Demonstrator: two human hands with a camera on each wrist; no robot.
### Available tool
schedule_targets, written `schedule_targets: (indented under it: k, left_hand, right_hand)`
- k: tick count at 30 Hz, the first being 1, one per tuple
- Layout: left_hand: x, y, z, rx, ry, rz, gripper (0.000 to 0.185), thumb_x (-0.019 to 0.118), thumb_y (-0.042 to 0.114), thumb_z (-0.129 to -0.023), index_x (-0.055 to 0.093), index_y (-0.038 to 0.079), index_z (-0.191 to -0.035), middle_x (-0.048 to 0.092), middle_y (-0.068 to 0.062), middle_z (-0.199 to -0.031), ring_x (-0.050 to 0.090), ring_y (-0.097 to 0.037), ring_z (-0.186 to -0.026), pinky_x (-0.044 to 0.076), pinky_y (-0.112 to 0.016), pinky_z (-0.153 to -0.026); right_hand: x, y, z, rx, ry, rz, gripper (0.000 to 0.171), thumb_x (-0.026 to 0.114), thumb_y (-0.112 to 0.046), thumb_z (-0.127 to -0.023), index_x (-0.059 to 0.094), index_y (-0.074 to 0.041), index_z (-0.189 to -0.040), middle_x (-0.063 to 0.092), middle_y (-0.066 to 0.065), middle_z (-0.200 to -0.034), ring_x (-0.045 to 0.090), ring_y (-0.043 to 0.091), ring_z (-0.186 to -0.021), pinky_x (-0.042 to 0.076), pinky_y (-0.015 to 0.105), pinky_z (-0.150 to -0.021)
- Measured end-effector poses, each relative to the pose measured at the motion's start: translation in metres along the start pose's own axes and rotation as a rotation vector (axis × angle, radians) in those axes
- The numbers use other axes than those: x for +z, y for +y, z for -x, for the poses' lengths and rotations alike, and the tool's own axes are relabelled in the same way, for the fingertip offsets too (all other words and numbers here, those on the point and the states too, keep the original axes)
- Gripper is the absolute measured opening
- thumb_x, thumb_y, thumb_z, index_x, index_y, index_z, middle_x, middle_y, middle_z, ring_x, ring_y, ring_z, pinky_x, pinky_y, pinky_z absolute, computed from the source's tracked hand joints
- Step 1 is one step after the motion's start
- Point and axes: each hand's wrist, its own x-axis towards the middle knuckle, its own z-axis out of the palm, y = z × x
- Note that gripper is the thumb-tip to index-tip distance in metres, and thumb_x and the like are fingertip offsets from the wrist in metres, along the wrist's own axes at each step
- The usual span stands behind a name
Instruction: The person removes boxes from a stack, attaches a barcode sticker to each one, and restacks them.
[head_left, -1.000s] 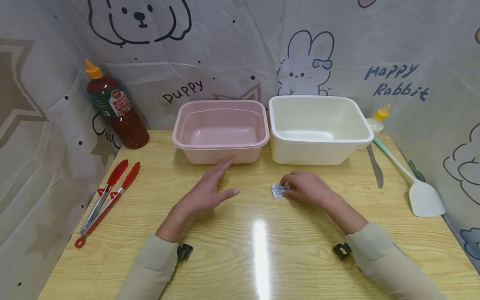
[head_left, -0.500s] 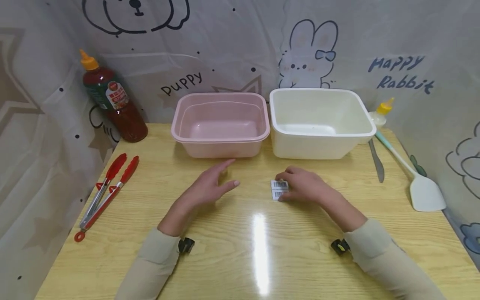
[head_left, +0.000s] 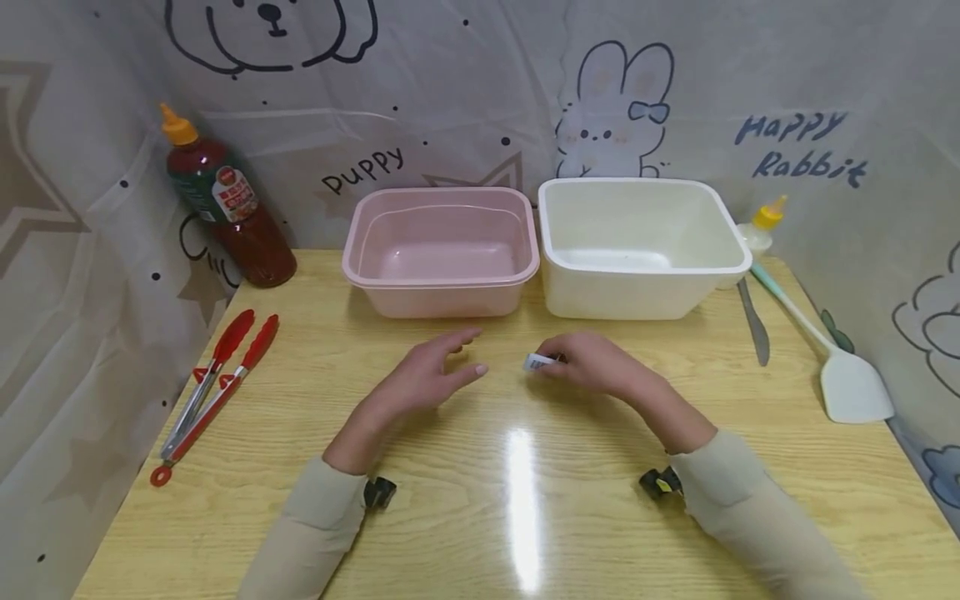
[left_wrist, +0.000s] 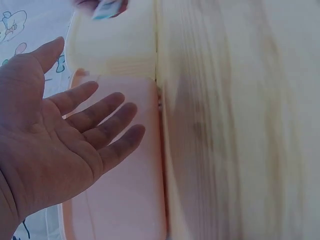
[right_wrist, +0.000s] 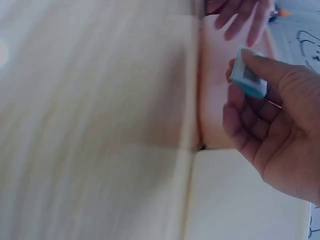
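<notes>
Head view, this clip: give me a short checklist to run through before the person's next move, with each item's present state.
1. Right hand pinches the small card: ok.
2. Card lifted off the table: ok by the right wrist view, where it is held edge-on between thumb and fingers.
3. Left hand free, fingers straight: ok.
4. Pink tub holds nothing visible: ok.
5. White tub holds nothing visible: ok.
6. What the card's print says: cannot tell.
</notes>
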Motion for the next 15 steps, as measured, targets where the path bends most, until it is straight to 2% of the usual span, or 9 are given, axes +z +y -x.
schedule_targets:
  k: [4,7,10,15]
  left_hand:
    - [0.005,0.005,-0.004,0.022,0.046,0.069,0.058,0.065,0.039,-0.099,0.049,0.018,-0.151,0.056,-0.005,-0.149,0.057,-0.028,-0.133,0.048,-0.048,-0.109]
    - [0.009,0.010,-0.005,0.025,0.084,0.161,0.050,0.068,0.032,-0.098,0.057,0.017,-0.145,0.068,-0.005,-0.133,0.067,-0.023,-0.118,0.055,-0.041,-0.099]
    - [0.013,0.014,-0.004,-0.003,0.105,0.253,0.040,0.072,0.026,-0.096,0.066,0.016,-0.134,0.075,-0.003,-0.114,0.071,-0.017,-0.103,0.059,-0.035,-0.088]
    - [0.017,0.017,-0.001,-0.041,0.089,0.246,0.018,0.073,0.023,-0.094,0.077,0.017,-0.111,0.076,0.003,-0.094,0.070,-0.011,-0.090,0.057,-0.028,-0.079]
  right_hand:
    - [-0.006,-0.015,-0.008,-0.012,-0.010,-0.102,0.015,0.073,-0.035,-0.093,0.079,-0.021,-0.095,0.069,-0.008,-0.078,0.052,0.008,-0.065,0.044,0.027,-0.061]
    - [-0.006,-0.024,-0.013,-0.037,-0.010,-0.109,0.016,0.074,-0.037,-0.092,0.079,-0.022,-0.094,0.068,-0.010,-0.076,0.050,0.006,-0.063,0.042,0.024,-0.059]
    - [-0.002,-0.031,-0.017,-0.064,-0.020,-0.124,0.017,0.074,-0.036,-0.093,0.079,-0.021,-0.093,0.068,-0.011,-0.077,0.049,0.005,-0.063,0.042,0.023,-0.059]
    - [0.009,-0.037,-0.021,-0.082,-0.067,-0.206,0.018,0.074,-0.032,-0.093,0.079,-0.014,-0.091,0.067,-0.009,-0.074,0.047,0.004,-0.061,0.041,0.021,-0.058]
